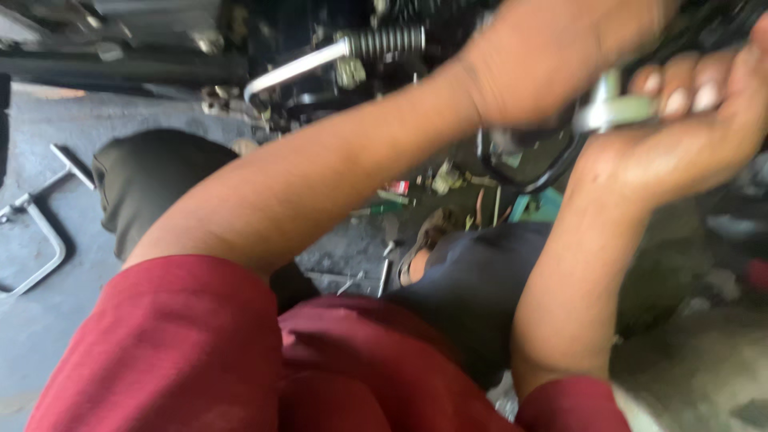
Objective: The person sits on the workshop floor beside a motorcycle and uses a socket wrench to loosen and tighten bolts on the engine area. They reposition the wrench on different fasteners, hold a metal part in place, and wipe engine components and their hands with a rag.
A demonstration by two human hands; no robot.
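1. The right hand (688, 120) has its fingers curled tight round a silvery metal part (612, 108), up by the machine's underside
2. The left hand (552, 60) presses down just above it; whether its fingers are spread, I cannot tell
3. That part looks rigid, fairly heavy, perhaps greasy; best held round its thick body

We had both hands up at 1 o'clock: left hand (552, 60) just left of right hand (688, 128), metal part (612, 110) between them. Lever with ribbed grip (336, 56) sat at 11, behind the left forearm. Bent metal frame (36, 232) lay at 9 on the floor (48, 144). Small parts (432, 188) were scattered at centre, between our knees.
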